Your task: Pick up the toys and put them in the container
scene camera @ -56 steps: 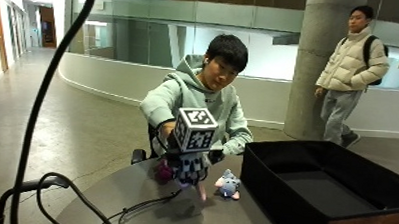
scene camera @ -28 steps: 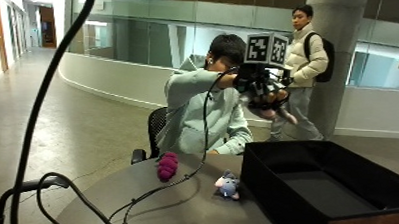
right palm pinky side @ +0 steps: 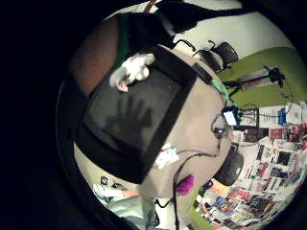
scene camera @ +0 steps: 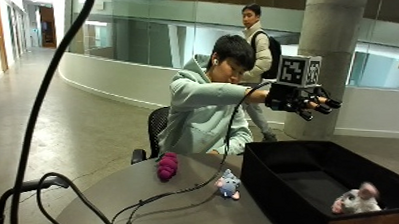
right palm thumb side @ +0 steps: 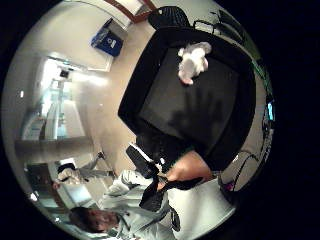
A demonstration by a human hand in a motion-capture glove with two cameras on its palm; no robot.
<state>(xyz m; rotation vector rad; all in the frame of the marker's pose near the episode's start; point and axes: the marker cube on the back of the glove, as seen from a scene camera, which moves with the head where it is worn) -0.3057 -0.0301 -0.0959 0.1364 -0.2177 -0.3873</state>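
Observation:
My gloved right hand (scene camera: 301,101) hangs high over the black container (scene camera: 274,194), fingers spread and holding nothing. A white and grey plush toy (scene camera: 355,199) is inside the container by its near corner, blurred. Both palm views look down into the container (right palm pinky side: 173,109) (right palm thumb side: 131,97). They show the plush toy (right palm pinky side: 131,71) (right palm thumb side: 194,60) against a wall and my hand's spread shadow on the floor. On the round table (scene camera: 149,205) a magenta toy (scene camera: 167,166) (right palm pinky side: 185,184) and a small blue-grey toy (scene camera: 228,184) (right palm pinky side: 167,155) lie left of the container.
A black cable (scene camera: 183,191) runs across the table from my arm, past the blue-grey toy. The person sits on a black chair (scene camera: 155,128) behind the table. A thick dark cable (scene camera: 51,87) crosses the near left of the outside view.
My hand gripped a toy at the table, lifted it high, then swung right over the container and opened. The white and grey toy is now inside the container.

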